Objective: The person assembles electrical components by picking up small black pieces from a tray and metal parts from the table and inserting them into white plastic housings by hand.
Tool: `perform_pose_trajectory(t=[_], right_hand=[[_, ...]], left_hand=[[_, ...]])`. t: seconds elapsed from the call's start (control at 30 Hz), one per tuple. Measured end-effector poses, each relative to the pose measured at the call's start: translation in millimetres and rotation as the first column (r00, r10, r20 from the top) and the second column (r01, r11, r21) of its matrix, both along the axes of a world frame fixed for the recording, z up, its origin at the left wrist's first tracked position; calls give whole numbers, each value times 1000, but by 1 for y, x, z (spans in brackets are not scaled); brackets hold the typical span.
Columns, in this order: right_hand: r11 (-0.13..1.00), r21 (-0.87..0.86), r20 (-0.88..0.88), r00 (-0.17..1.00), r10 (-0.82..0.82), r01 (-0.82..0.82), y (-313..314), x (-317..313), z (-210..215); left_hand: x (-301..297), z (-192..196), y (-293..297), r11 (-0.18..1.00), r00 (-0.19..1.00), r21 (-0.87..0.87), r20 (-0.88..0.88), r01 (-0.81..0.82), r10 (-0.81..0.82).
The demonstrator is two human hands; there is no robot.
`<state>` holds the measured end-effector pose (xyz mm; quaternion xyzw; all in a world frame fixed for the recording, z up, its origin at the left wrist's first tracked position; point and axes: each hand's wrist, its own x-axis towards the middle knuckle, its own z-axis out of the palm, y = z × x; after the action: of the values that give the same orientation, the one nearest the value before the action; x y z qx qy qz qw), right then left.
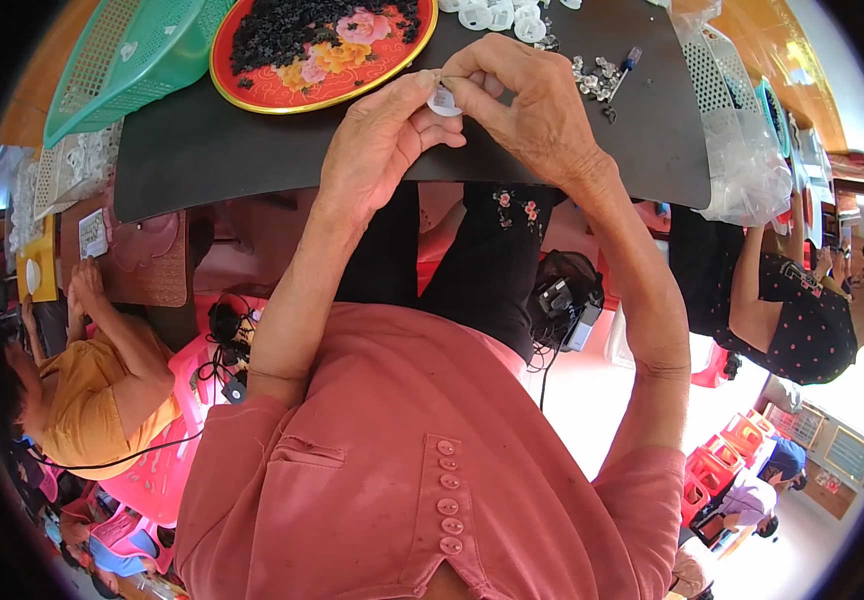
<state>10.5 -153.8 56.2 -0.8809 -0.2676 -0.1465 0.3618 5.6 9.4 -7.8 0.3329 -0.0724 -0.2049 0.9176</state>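
Above the dark tabletop [252, 160], my two hands meet at a small translucent white plastic piece [444, 102]. My left hand [384, 140] is closed on it from the left, thumb on top and fingers curled beneath. From the right, my right hand [532, 105] pinches at its upper edge with thumb and forefinger. Whether a smaller part sits between those fingertips is too small to tell. Just beyond my left hand lies a round red floral tray [367, 85] with a gold rim, bearing a heap of small black parts [287, 40].
Several white round plastic pieces [500, 14] lie at the far edge. Right of my hands are small clear pieces [600, 76] and a thin tool with a dark handle [633, 58]. A green basket [142, 70] stands left; a clear plastic bag [737, 170] hangs at the right edge.
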Motion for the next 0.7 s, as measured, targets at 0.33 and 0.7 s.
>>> perform_pose_trajectory(t=[0.33,0.7], right_hand=[[981,-34,150,971,-185,192,16,-12,-13],[983,109,10,988,-151,149,4,-24,-7]], left_hand=[[-6,7,-8,994,994,32,34,-102,101],[-3,3,-2,999,999,38,32,-24,23]])
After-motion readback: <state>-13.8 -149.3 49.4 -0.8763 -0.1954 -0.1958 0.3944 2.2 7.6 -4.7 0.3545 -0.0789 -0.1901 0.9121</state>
